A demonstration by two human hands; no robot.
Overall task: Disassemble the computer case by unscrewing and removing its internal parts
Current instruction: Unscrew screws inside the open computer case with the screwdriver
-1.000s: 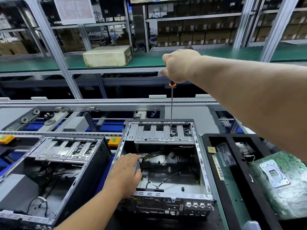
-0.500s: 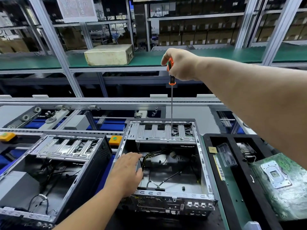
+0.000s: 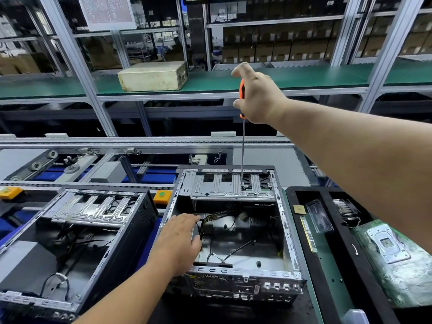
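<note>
Since half a second back: right hand [image 3: 258, 95] rolled on the handle, index finger now lifted off and pointing up, more orange grip exposed; left hand [image 3: 178, 242] unchanged. Right hand's other fingers and thumb curled round the orange-and-black handle of a long screwdriver [image 3: 242, 146], shaft hanging straight down below the fist. Tip seated on a screw in the silver drive cage [image 3: 231, 187], directly under the right fingers, at the far end of the open computer case [image 3: 288, 232]. Left hand laid flat on the case's left wall, fingers straight and together, tips reaching just inside toward a bundle of yellow and black cables [image 3: 207, 222]. Case floor beyond the left fingertips mostly bare metal with a few loose wires. Left of the left hand: second open case [image 3: 70, 242], own drive cage in place. Right of the case: black tray [image 3: 325, 265] with a green circuit board [image 3: 397, 260], well apart from both hands. Beige box [image 3: 153, 76] on the green shelf, left of the right fist.
</note>
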